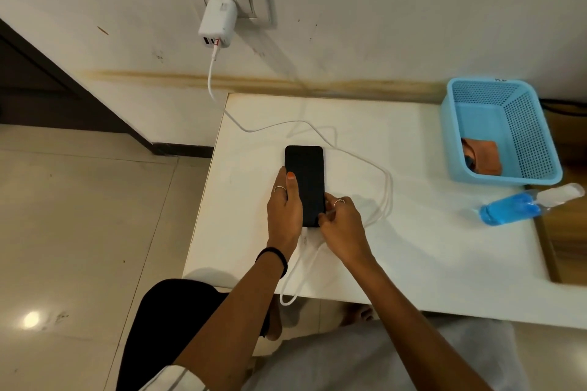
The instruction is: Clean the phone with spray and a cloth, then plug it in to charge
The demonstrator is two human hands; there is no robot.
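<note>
The left hand [283, 206] grips the phone's [304, 182] left edge, pinning it flat on the table [413, 247]. The phone looks stiff, slick, light: best held by its sides. The right hand [341, 228] pinches the cable [386, 197] end at the phone's bottom edge.

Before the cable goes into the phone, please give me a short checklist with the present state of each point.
1. Charger sits in wall socket: ok.
2. Cable joined to charger: ok.
3. Phone lies flat on table: ok.
4. Left hand steadies the phone: ok.
5. Plug in right hand grip, aligned with port: cannot tell.
6. Cloth put away in basket: ok.
</note>
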